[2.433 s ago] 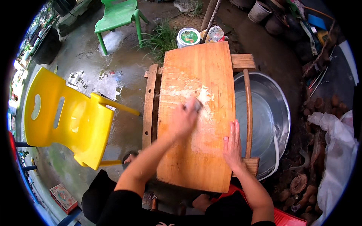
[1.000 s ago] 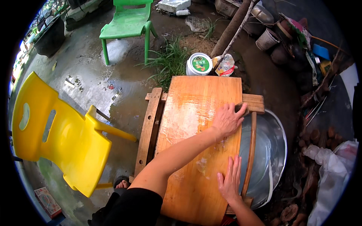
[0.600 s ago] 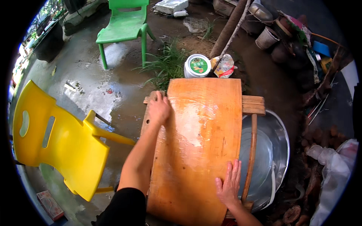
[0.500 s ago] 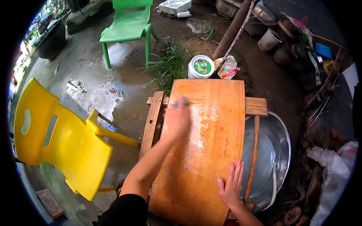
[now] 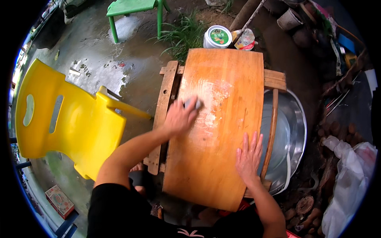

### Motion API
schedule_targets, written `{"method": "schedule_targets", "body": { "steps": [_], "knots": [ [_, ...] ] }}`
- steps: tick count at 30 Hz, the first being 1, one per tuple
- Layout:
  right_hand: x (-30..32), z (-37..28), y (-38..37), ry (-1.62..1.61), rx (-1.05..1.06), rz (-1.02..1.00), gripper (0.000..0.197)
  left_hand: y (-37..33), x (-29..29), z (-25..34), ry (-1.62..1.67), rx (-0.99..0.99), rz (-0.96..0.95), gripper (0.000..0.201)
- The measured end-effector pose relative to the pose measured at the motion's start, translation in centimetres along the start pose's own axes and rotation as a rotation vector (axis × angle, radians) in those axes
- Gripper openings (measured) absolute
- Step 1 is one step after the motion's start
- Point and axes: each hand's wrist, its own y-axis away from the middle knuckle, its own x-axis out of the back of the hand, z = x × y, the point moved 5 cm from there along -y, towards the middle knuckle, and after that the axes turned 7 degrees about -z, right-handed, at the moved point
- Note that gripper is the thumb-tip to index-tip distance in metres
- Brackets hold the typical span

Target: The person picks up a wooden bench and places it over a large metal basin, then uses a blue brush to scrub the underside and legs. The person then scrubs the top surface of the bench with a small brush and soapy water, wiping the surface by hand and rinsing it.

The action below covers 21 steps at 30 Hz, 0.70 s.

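Wooden board [image 5: 216,166], apparently mid-rub.
Left hand [image 5: 180,116] grips a grey object [image 5: 198,104] (too blurred to identify); right hand [image 5: 249,158] lies flat, fingers extended. Another stroke needs steady bracing.

Daylight glares off wet ground [image 5: 97,79]; edges bow.

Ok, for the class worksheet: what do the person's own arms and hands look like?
The left sleeve is black and short, ending near the elbow; the right one cannot be made out. Both forearms are uncovered. The left hand and right hand wear no gloves, and no watch or bracelet shows.
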Motion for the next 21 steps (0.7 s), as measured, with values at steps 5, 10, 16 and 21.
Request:
{"method": "schedule_targets", "body": {
  "steps": [5,10,16,21],
  "knots": [
    [0.0,0.2,0.0,0.023,0.002,0.034,0.051,18.4,-1.1,5.6,0.087,-0.373,-0.342,0.061],
    [-0.2,0.2,0.4,0.055,-0.009,0.023,0.051,11.5,-0.9,1.3,0.09,0.035,-0.137,0.054],
    [-0.2,-1.1,-0.2,0.051,0.038,0.043,0.052,1.3,1.8,-4.8,0.093,0.412,0.216,0.049],
    [-0.6,-0.1,0.2,0.073,-0.024,0.022,0.054,13.6,-1.9,-0.5,0.274,0.426,-0.089,0.054]
  ]
}}
